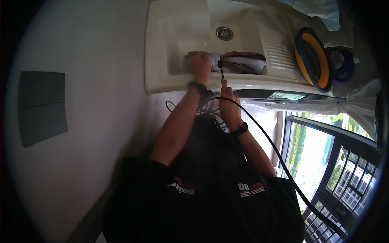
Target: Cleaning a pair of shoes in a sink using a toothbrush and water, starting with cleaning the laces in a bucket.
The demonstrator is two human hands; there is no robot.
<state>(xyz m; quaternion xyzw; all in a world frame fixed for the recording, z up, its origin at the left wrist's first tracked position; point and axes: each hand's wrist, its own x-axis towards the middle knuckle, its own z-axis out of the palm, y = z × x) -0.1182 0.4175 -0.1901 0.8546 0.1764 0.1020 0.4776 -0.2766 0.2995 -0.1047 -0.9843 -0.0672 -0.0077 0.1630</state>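
Note:
My left hand is closed on a grey-and-white shoe inside the cream sink. The hand covers much of that shoe and is slightly blurred. My right hand grips the handle of a small dark brush at the sink's front rim. Its index finger lies along the handle, and the bristle end touches or nearly touches the shoe near my left hand. Just to the right, a white shoe with a reddish sole rests on its side in the basin. Whether the two shoe parts join cannot be told.
A metal drain lies behind the shoes, and a ribbed washboard slope forms the sink's right side. Further right stand a navy-and-yellow basin and a blue bottle. A black cable arcs across my right forearm.

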